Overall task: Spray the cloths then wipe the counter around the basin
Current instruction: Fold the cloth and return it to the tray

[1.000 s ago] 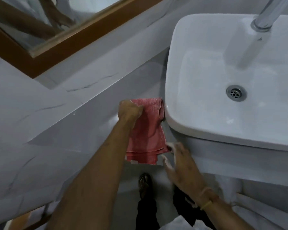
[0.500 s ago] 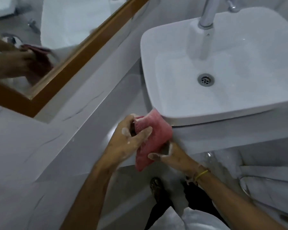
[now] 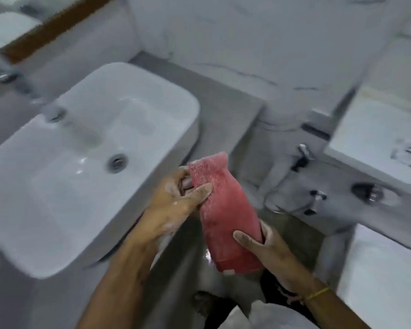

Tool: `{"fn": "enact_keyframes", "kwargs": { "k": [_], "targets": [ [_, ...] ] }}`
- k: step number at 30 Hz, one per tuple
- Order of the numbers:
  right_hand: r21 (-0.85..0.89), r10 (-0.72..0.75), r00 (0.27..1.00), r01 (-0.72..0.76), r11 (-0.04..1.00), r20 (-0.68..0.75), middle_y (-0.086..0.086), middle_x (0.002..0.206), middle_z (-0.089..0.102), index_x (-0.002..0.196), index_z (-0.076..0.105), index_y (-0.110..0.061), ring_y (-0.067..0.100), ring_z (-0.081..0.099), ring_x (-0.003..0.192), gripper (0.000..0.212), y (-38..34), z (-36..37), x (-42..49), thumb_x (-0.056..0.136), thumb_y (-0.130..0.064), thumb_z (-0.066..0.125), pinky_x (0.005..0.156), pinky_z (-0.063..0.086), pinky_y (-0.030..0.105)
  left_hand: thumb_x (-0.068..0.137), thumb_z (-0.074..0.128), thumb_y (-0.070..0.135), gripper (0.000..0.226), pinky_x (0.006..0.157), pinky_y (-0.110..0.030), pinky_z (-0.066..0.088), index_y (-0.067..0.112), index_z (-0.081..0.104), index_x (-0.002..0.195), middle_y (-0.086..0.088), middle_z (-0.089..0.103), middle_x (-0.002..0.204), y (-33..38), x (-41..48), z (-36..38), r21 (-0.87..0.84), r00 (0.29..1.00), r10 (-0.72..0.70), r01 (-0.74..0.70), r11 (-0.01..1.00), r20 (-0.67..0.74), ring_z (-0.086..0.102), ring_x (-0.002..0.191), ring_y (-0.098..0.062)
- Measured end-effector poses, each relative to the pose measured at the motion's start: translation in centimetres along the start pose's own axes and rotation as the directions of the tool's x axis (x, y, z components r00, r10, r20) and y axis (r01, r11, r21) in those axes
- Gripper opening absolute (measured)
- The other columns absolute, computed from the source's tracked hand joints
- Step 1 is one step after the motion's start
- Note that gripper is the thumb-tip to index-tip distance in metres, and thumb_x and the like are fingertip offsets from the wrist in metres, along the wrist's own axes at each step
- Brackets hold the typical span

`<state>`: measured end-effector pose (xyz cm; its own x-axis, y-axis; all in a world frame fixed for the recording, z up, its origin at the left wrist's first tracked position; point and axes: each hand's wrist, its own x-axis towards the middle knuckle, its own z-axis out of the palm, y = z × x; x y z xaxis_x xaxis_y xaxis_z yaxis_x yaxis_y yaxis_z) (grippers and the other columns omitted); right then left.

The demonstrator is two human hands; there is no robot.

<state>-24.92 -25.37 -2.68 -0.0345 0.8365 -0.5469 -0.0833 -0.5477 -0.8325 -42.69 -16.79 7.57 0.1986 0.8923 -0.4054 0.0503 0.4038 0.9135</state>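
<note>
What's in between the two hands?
The red cloth. In the head view it runs from the left hand, which holds its top, to the right hand, which holds its bottom.

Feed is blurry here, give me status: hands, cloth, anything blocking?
Left hand and right hand both gripping red cloth, lifted off counter. Basin at left. Nothing blocking.
</note>
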Motion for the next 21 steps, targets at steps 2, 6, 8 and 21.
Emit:
{"fn": "enact_keyframes", "kwargs": {
  "k": [2,6,8,21],
  "targets": [
    [0.092,-0.001,0.987,0.016,0.996,-0.163,-0.021,0.091,0.075,0.104,0.063,-0.029,0.003,0.072,0.081,0.045,-0.4,-4.9,-1.0,0.065,-0.044,0.081,0.06,0.054,0.014,0.086,0.064,0.001,0.034,0.082,-0.028,0.06,0.007,0.058,0.119,-0.006,0.075,0.104,0.9,2.9,5.6,0.053,0.99,-0.021,0.014,0.998,0.139,0.072,0.096,-0.016],
    [0.24,0.03,0.935,0.06,0.969,-0.353,-0.014,0.09,0.075,0.106,0.062,-0.03,0.003,0.071,0.082,0.044,-1.1,-13.3,-2.9,0.066,-0.044,0.075,0.059,0.054,0.014,0.089,0.06,0.0,0.029,0.072,-0.024,0.061,0.002,0.059,0.118,0.002,0.075,0.086,2.3,7.5,16.4,0.149,0.961,-0.03,-0.012,0.989,0.274,0.072,0.081,-0.011],
    [0.3,0.038,0.924,0.085,0.95,-0.381,-0.016,0.09,0.075,0.105,0.061,-0.033,0.002,0.071,0.081,0.037,-2.2,-17.1,-3.4,0.07,-0.04,0.07,0.058,0.054,0.013,0.091,0.058,0.002,0.023,0.073,-0.027,0.06,0.005,0.064,0.113,-0.01,0.076,0.096,3.1,10.0,21.7,0.212,0.949,-0.053,-0.015,0.977,0.31,0.072,0.083,-0.018],
    [-0.195,-0.085,0.747,-0.061,0.979,-0.66,0.02,0.132,0.052,0.136,0.026,0.004,0.034,0.053,0.119,0.065,-9.2,-33.2,9.2,0.087,-0.014,0.064,0.1,0.043,0.031,0.088,0.063,0.026,0.052,0.097,-0.042,0.048,-0.003,0.045,0.128,-0.021,0.052,0.128,-0.5,24.6,40.5,0.898,0.981,-0.027,-0.167,0.408,0.194,0.054,0.117,-0.037]
  ]
}}
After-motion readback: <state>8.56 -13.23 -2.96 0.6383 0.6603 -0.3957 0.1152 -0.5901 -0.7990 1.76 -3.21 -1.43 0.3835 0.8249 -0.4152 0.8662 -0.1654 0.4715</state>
